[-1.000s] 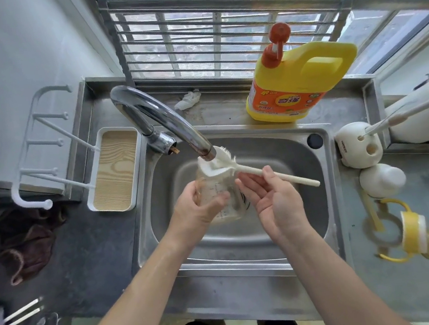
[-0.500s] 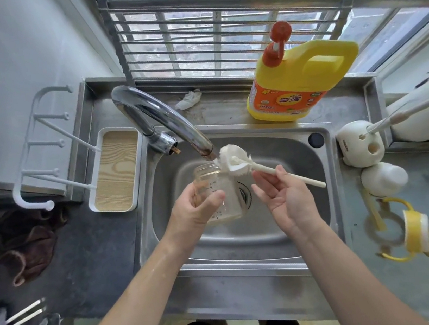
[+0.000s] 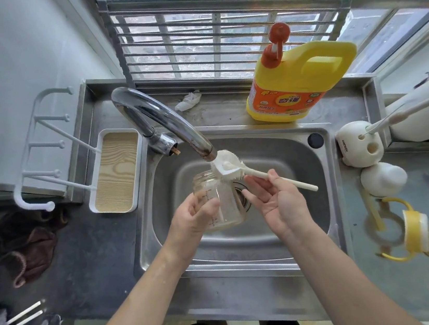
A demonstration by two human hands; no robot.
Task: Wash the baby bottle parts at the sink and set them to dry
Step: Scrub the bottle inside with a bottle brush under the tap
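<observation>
Head view: over the sink's point(image 3: 249, 268) middle, the left hand point(image 3: 188, 220) gripped the bottle point(image 3: 223, 204); the right hand point(image 3: 275, 200) loosely pinched the brush point(image 3: 229, 167) handle. A soapy bottle could slip; bristles beside the tap point(image 3: 173, 126) might snag.

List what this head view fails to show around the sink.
1. Water: the brush head covers the faucet mouth; no stream can be made out.
2. Bottle: the left hand hides its lower left part; its scale is too small to read.
3. Brush handle: partly behind fingers of the right hand.
4. Yellow handled collar: blurred at the wide-angle edge.
5. Detergent jug label: print too small.
</observation>
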